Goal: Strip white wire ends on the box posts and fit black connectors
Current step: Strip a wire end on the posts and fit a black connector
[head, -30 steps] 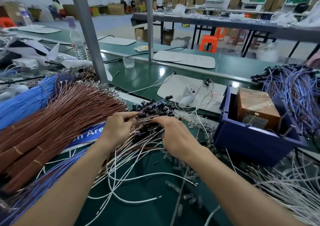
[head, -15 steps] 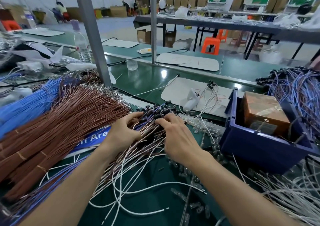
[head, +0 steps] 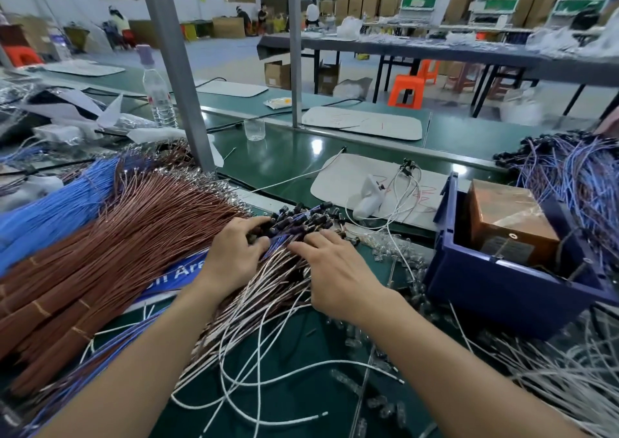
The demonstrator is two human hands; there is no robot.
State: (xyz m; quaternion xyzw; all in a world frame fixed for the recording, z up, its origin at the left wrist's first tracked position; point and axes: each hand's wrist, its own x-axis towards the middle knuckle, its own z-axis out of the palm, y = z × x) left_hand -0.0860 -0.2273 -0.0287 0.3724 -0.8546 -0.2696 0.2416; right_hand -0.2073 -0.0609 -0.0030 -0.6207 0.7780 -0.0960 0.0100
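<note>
Bench label "Are" beside left hand.

— What is the bench top made of?
— It's a smooth green mat, glossy enough to mirror the lamps. The upright post is matt grey metal.
— And the blue box?
— That's hard plastic with a faint sheen. The brown block inside it is wrapped in shiny film.
— The leads?
— The white wires have smooth plastic sheaths and the brown wires gleam coppery. The black connectors look like dull plastic. The bottle is clear plastic.
</note>
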